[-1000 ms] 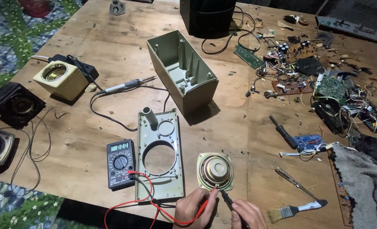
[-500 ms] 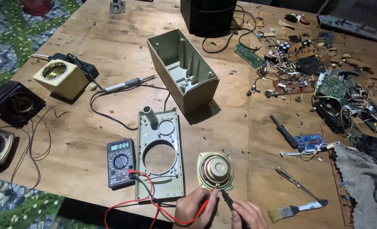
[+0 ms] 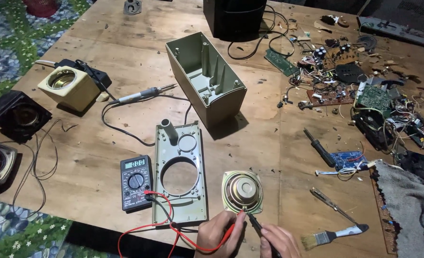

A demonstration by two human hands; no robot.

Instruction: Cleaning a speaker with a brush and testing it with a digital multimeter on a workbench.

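My left hand (image 3: 215,232) pinching the red probe (image 3: 231,230), my right hand (image 3: 278,241) gripping the black probe (image 3: 255,223), both tips at the speaker driver's (image 3: 242,191) near edge, multimeter (image 3: 136,182) alongside on the surface (image 3: 279,157)

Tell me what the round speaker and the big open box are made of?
The speaker looks like metal: its square frame and round back shine with a brassy, silvery glint. The open box looks like plastic: dull grey-green, smooth, with moulded screw posts inside. The table beneath them looks like bare plywood, showing grain and scuffs.
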